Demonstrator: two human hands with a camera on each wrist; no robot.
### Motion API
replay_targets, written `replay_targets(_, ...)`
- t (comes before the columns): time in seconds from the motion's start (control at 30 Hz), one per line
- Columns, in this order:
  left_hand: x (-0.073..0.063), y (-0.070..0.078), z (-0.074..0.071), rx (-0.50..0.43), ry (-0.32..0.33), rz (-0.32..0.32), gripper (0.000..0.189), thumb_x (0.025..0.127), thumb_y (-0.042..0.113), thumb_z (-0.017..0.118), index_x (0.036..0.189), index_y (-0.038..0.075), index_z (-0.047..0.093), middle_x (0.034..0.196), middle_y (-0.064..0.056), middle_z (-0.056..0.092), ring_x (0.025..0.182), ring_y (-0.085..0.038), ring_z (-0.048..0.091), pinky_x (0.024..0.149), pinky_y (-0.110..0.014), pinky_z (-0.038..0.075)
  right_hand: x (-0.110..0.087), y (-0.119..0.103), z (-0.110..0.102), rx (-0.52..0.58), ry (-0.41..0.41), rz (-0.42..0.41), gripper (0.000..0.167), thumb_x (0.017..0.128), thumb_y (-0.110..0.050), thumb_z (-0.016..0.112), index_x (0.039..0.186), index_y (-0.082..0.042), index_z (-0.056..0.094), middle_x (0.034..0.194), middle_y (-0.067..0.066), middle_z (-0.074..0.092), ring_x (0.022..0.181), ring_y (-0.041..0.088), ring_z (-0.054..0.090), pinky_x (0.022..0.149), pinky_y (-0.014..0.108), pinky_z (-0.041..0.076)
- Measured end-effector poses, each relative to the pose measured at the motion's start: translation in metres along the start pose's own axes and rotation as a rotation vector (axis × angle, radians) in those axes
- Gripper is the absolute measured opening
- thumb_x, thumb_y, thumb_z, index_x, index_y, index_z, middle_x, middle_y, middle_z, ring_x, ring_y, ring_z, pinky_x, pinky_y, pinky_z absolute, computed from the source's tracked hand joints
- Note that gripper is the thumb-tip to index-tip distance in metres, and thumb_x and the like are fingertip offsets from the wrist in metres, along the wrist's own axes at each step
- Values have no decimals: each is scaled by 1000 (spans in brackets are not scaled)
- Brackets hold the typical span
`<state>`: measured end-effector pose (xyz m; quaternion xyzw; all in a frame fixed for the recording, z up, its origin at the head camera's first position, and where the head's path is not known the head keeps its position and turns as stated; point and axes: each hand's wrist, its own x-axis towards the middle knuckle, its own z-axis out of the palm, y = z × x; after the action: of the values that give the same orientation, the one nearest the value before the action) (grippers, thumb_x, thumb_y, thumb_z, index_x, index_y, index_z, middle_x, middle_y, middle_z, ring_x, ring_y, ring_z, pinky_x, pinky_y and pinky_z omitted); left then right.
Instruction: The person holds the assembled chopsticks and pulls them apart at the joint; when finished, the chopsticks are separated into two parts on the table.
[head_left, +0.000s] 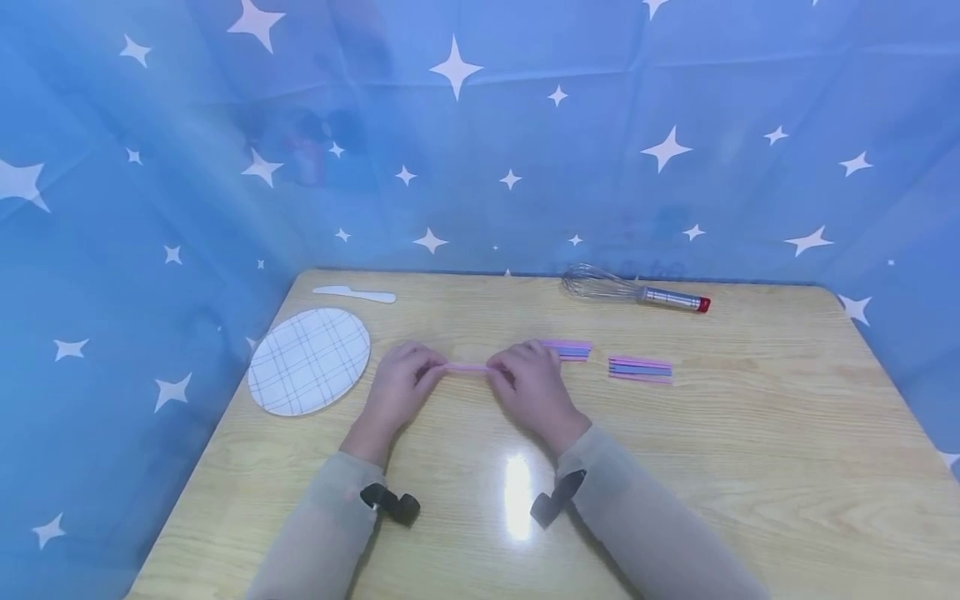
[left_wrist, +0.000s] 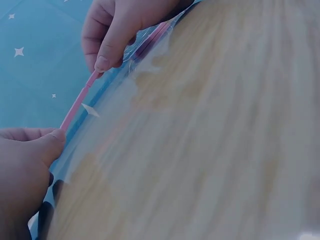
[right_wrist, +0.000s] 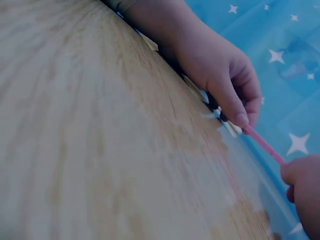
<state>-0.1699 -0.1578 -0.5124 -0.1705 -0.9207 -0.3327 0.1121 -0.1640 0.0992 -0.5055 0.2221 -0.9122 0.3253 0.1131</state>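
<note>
A thin pink straw (head_left: 467,367) stretches level between both hands, over the middle of the table. My left hand (head_left: 397,387) pinches its left end between thumb and fingers. The other end is pinched by my right hand (head_left: 534,387). In the left wrist view a narrow ring-like joint shows on the straw (left_wrist: 76,107), close to the right hand (left_wrist: 117,35). From the right wrist, the straw (right_wrist: 265,143) slants down from the left hand (right_wrist: 220,70). A bundle of pink and blue straws (head_left: 572,351) lies just beyond my right hand, partly hidden by it.
Farther right lies a second pink and blue bundle (head_left: 640,369). A wire whisk (head_left: 671,300) with a red-tipped handle rests near the back edge. At the left are a round checked plate (head_left: 309,362) and a white knife (head_left: 354,293). A blue star-patterned curtain (head_left: 510,125) borders the wooden table (head_left: 750,467).
</note>
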Motion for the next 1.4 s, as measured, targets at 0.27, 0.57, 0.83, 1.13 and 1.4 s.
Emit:
replay_targets(0.27, 7, 10, 7, -17, 20, 35, 9, 101, 24, 77, 106, 17, 80, 104, 4, 70, 100, -20, 63, 94, -41, 52, -5, 4, -6, 10, 14, 49, 12, 104, -29, 69, 108, -22, 78, 108, -7, 73, 115, 22, 53, 108, 50, 31)
replay_targets(0.57, 14, 23, 19, 1, -8, 44, 11, 102, 27, 76, 108, 19, 80, 107, 7, 70, 104, -19, 63, 100, -41, 49, -17, 13, -20, -4, 67, 50, 8, 102, -27, 72, 106, -22, 77, 107, -6, 73, 128, 28, 53, 116, 55, 28)
replay_targets(0.83, 19, 38, 34, 13, -9, 102, 11, 100, 29, 78, 106, 20, 80, 103, 7, 69, 102, -18, 63, 98, -40, 50, -32, 26, -35, -8, 128, -14, 10, 99, -22, 76, 107, -17, 78, 108, -3, 75, 115, 25, 55, 106, 57, 32)
replay_targets(1.13, 25, 56, 49, 20, -55, 111, 14, 100, 35, 77, 107, 23, 80, 104, 10, 68, 103, -14, 61, 99, -37, 49, -46, 42, -51, -25, 151, -5, 13, 98, -24, 79, 108, -16, 78, 108, -3, 76, 119, 30, 56, 111, 61, 31)
replay_targets(1.4, 30, 72, 63, 16, -64, 142, 15, 101, 35, 77, 109, 23, 80, 107, 10, 69, 106, -14, 62, 102, -39, 49, -58, 56, -65, -49, 180, -3, 15, 96, -23, 81, 108, -14, 79, 107, 0, 77, 119, 32, 56, 106, 59, 33)
